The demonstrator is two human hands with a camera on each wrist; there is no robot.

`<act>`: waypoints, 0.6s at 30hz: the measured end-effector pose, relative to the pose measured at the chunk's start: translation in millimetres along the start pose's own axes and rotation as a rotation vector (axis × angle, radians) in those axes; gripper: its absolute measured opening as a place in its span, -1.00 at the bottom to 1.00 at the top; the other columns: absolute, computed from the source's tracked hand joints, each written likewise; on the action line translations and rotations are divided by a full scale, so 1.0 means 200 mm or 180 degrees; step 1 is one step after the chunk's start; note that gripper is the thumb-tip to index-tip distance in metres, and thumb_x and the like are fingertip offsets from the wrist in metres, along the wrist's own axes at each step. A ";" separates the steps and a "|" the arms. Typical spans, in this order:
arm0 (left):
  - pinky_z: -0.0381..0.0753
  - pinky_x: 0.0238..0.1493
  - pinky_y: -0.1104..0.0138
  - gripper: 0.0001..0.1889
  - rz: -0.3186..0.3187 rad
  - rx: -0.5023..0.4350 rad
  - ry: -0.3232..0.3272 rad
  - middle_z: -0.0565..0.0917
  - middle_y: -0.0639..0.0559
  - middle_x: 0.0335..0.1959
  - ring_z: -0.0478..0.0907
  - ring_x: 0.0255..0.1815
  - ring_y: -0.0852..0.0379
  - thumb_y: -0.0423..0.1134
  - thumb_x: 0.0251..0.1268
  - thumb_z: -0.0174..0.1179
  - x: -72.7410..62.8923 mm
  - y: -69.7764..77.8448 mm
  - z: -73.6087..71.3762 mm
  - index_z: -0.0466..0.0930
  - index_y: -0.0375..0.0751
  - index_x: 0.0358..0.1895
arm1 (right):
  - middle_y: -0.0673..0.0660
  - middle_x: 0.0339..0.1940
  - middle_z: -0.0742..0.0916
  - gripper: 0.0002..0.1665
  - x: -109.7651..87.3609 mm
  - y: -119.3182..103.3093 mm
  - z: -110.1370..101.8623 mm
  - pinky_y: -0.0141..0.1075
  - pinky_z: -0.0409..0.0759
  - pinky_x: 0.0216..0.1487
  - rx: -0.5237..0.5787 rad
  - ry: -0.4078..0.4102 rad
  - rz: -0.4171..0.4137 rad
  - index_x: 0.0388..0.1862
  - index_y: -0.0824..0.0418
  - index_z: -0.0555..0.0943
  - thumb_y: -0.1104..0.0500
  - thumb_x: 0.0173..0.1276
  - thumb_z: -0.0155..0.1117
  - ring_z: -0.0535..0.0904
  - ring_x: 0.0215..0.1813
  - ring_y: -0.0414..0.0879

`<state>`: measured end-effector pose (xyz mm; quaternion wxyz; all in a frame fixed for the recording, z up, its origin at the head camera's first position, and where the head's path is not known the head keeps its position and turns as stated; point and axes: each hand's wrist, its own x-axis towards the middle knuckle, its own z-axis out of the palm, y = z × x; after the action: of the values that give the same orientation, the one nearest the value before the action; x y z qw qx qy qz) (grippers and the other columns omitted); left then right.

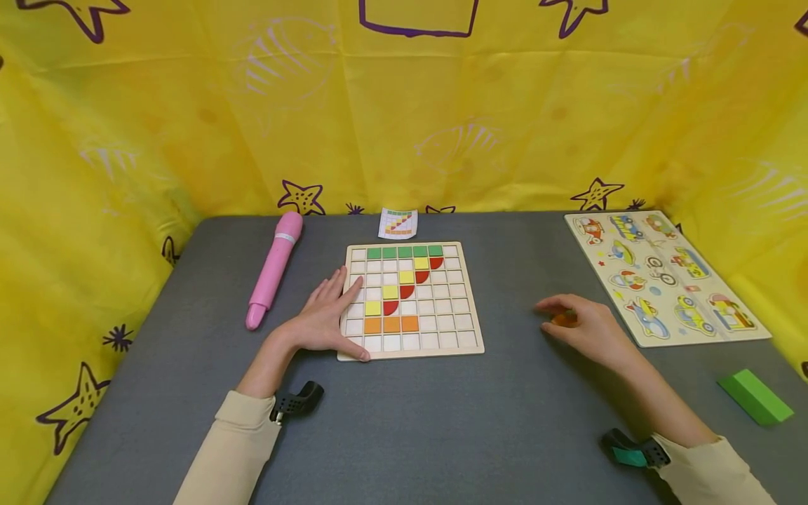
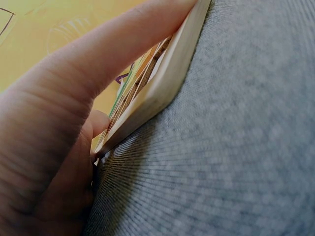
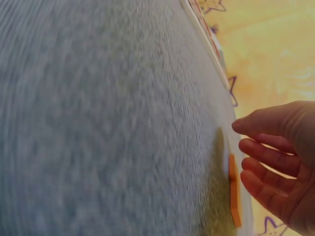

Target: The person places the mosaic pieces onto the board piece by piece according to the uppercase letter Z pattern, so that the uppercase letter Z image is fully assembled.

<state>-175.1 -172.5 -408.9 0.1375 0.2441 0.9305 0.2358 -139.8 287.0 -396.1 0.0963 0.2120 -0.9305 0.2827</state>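
My left hand rests with spread fingers at the left side of a wooden grid board; its thumb lies across the board's near edge. On the grid sit a row of green squares, a diagonal of yellow squares with red quarter-round tiles, and orange squares lower down. To the right of the board, my right hand hovers over the table with loosely bent fingers. Orange tiles lie on the tabletop below those fingers, apart from them; the hand partly hides them in the head view.
Behind the board lies a small pattern card. A pink, pen-like stick is at the left. At the right are a picture puzzle board and a green block. Yellow cloth hangs behind the grey table.
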 end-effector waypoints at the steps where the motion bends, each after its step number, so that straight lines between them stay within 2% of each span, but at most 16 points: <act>1: -0.31 0.45 -0.11 0.43 -0.0002 0.0003 -0.0002 -0.41 -0.25 0.57 -0.46 0.56 -0.15 0.43 -0.33 0.44 0.00 0.00 0.00 -0.21 -0.18 0.58 | 0.06 -0.16 0.75 -0.66 -0.01 0.01 -0.01 -0.37 0.53 -0.24 -0.0021 0.0011 -0.0006 -0.07 0.17 0.71 0.28 0.13 0.50 0.63 -0.27 -0.10; 10: -0.30 0.45 -0.13 0.43 -0.0024 0.0013 0.0005 -0.40 -0.24 0.57 -0.46 0.56 -0.15 0.43 -0.34 0.44 0.00 0.00 0.00 -0.20 -0.16 0.58 | 0.08 -0.20 0.74 -0.67 -0.03 0.04 -0.03 -0.40 0.45 -0.21 -0.0155 -0.0023 0.0080 -0.09 0.21 0.71 0.32 0.12 0.48 0.59 -0.25 -0.07; 18: -0.32 0.45 -0.12 0.43 -0.0055 0.0029 -0.0012 -0.42 -0.24 0.57 -0.47 0.56 -0.14 0.43 -0.33 0.44 0.00 -0.01 0.00 -0.21 -0.15 0.59 | 0.05 -0.23 0.73 -0.69 -0.02 0.04 -0.02 -0.45 0.49 -0.23 -0.0063 -0.0045 0.0040 -0.09 0.20 0.71 0.34 0.15 0.46 0.60 -0.28 -0.13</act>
<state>-175.8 -172.5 -410.5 0.1402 0.2372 0.9334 0.2299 -140.6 296.9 -397.5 0.0900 0.2071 -0.9353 0.2726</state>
